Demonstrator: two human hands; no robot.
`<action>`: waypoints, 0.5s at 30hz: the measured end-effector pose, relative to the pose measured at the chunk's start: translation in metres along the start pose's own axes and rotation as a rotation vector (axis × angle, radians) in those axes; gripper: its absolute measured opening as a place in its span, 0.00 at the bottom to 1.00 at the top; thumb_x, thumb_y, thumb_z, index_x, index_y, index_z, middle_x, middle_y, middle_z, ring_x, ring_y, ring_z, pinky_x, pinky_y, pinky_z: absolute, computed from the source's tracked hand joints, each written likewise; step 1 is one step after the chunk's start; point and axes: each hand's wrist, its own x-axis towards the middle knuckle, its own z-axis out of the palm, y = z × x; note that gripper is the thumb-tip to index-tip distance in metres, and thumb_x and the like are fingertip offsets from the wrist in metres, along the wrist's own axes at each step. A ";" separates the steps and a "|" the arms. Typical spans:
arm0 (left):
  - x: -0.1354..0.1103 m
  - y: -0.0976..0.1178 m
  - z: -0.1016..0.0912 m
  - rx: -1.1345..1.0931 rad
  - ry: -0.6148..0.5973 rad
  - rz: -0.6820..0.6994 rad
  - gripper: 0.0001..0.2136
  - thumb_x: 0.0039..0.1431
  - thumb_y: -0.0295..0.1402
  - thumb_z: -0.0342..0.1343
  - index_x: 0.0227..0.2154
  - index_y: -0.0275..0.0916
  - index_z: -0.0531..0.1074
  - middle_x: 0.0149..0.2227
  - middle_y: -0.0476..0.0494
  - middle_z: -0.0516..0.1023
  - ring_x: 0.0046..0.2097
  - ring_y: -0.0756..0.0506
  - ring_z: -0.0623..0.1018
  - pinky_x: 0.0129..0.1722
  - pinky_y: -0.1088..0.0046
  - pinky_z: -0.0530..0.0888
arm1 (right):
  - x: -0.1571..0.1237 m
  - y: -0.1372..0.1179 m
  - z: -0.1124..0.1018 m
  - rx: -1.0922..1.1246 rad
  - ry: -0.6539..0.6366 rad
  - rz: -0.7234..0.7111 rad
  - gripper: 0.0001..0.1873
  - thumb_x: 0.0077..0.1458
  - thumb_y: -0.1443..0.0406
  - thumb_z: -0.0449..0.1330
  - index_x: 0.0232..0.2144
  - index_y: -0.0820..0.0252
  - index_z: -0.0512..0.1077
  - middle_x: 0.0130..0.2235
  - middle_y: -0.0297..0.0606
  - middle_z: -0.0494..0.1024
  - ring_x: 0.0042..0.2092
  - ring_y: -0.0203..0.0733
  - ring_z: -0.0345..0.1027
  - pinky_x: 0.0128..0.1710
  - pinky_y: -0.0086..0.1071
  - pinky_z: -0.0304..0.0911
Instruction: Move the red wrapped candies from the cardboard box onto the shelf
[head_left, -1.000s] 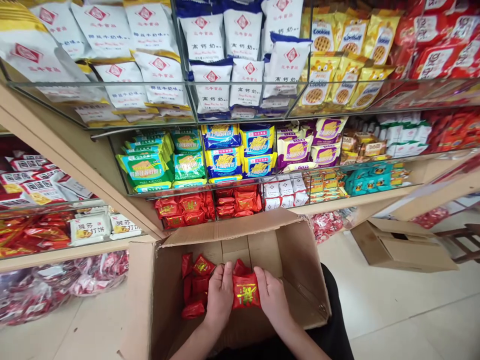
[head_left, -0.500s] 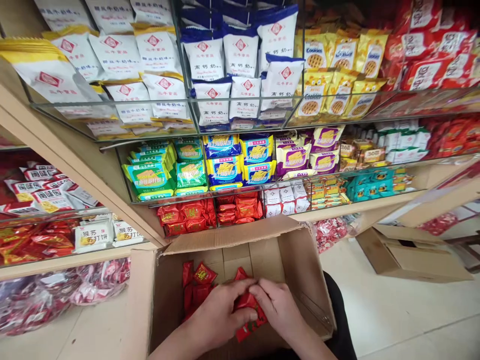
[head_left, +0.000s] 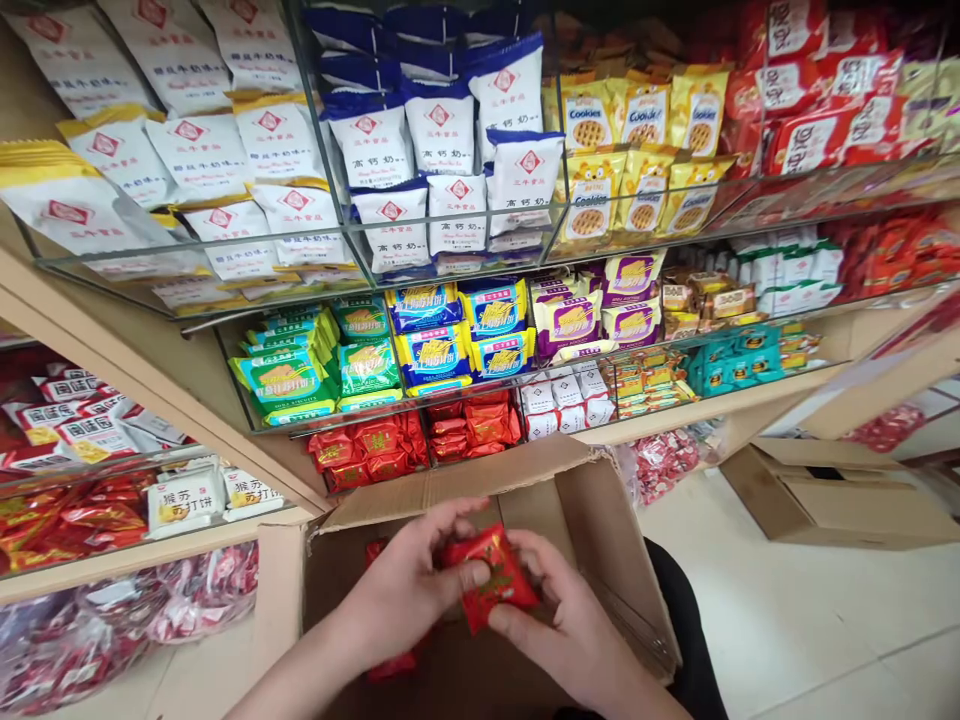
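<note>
Above the open cardboard box (head_left: 592, 530), both hands grip small red snack packets (head_left: 499, 590) with shiny wrappers and gold-green print. My left hand (head_left: 420, 565) has its thumb pressed on the packets' left side, with the index finger raised. My right hand (head_left: 555, 610) holds them from the right, thumb below and fingers behind. How many packets are in the grip I cannot tell. More red packets (head_left: 391, 665) lie in the box, mostly hidden under my left hand and forearm.
Behind the box, glass-fronted shelves hold red packets (head_left: 367, 447), green biscuit packs (head_left: 285, 375), blue-yellow packs (head_left: 435, 355) and white packs (head_left: 450, 220). Bagged goods (head_left: 664, 465) lie under the shelf. A second cardboard box (head_left: 832, 490) stands on the floor at right.
My hands have lifted red packets from low in the box to about its rim height. The view has shifted slightly, so the upper shelves appear lower and further left.
</note>
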 end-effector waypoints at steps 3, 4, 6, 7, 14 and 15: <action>0.012 0.008 -0.015 -0.045 0.114 0.005 0.21 0.46 0.34 0.54 0.45 0.38 0.60 0.40 0.44 0.69 0.43 0.48 0.69 0.41 0.72 0.67 | 0.001 0.013 -0.007 0.059 0.131 0.007 0.21 0.50 0.61 0.54 0.46 0.56 0.57 0.37 0.37 0.70 0.38 0.37 0.64 0.38 0.31 0.60; 0.017 0.008 -0.021 -0.034 0.155 -0.008 0.18 0.46 0.35 0.54 0.42 0.37 0.62 0.38 0.45 0.70 0.41 0.48 0.69 0.39 0.73 0.67 | 0.001 0.020 -0.010 0.049 0.160 0.035 0.18 0.50 0.60 0.54 0.44 0.58 0.59 0.33 0.36 0.70 0.35 0.36 0.64 0.36 0.30 0.60; 0.029 0.005 -0.034 0.047 0.238 -0.023 0.13 0.47 0.38 0.53 0.35 0.37 0.64 0.33 0.48 0.71 0.35 0.50 0.70 0.34 0.75 0.67 | 0.001 0.035 -0.016 -0.007 0.183 0.111 0.13 0.50 0.59 0.52 0.37 0.60 0.64 0.29 0.35 0.68 0.31 0.35 0.62 0.31 0.28 0.59; 0.035 0.002 -0.039 0.120 0.273 -0.020 0.11 0.47 0.39 0.52 0.31 0.37 0.64 0.29 0.50 0.70 0.32 0.51 0.69 0.32 0.76 0.67 | 0.000 0.042 -0.019 -0.047 0.184 0.146 0.12 0.50 0.59 0.52 0.34 0.60 0.65 0.27 0.34 0.68 0.30 0.35 0.62 0.30 0.28 0.59; 0.086 -0.009 -0.058 0.768 0.450 0.033 0.12 0.51 0.37 0.46 0.36 0.37 0.63 0.27 0.50 0.66 0.30 0.50 0.69 0.30 0.75 0.66 | -0.010 0.085 -0.027 -0.245 0.151 0.240 0.10 0.50 0.60 0.50 0.28 0.60 0.67 0.25 0.33 0.67 0.29 0.36 0.62 0.29 0.28 0.57; 0.092 -0.010 -0.058 0.849 0.462 0.050 0.14 0.52 0.35 0.45 0.41 0.37 0.61 0.31 0.48 0.67 0.34 0.49 0.70 0.33 0.74 0.67 | -0.011 0.090 -0.027 -0.267 0.152 0.238 0.10 0.50 0.61 0.50 0.27 0.60 0.67 0.25 0.33 0.66 0.29 0.36 0.62 0.29 0.28 0.57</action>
